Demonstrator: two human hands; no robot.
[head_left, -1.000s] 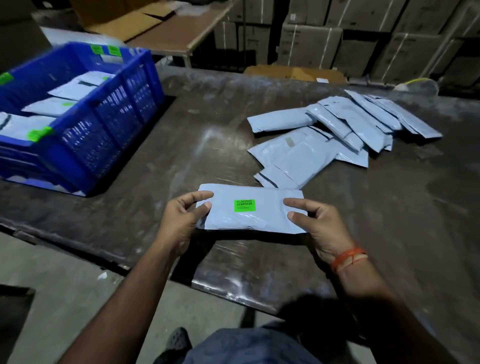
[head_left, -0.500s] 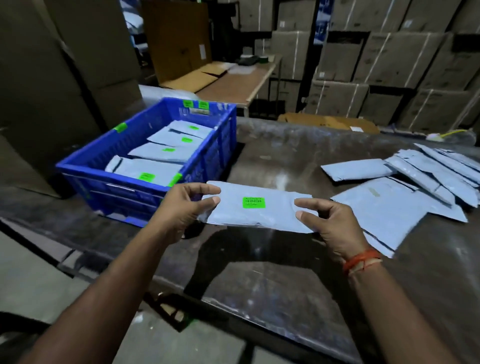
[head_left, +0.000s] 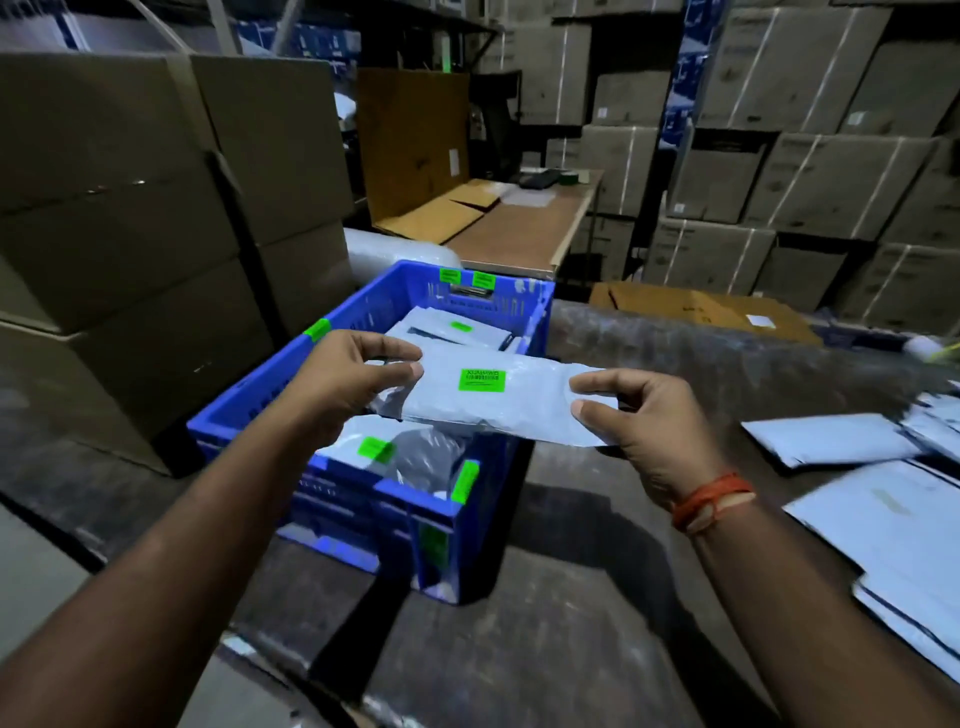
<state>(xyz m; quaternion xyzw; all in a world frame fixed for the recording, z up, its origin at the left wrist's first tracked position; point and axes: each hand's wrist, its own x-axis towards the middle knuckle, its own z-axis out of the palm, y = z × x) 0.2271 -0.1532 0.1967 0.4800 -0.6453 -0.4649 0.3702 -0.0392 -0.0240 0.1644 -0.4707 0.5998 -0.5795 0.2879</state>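
Above the blue crate (head_left: 337, 512), a labelled grey packet (head_left: 519, 410) is gripped at both ends by the left hand (head_left: 337, 384) and right hand (head_left: 644, 431) (fingers (head_left: 395, 370) curled round it). Placing seems in hand; next, lowering among the other packets (head_left: 441, 338) and release are called for.

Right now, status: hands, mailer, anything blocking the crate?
Left hand pinches mailer by its left end, right hand by its right end. Mailer held up, label up, across crate right rim. Other mailers inside; nothing blocks the drop.
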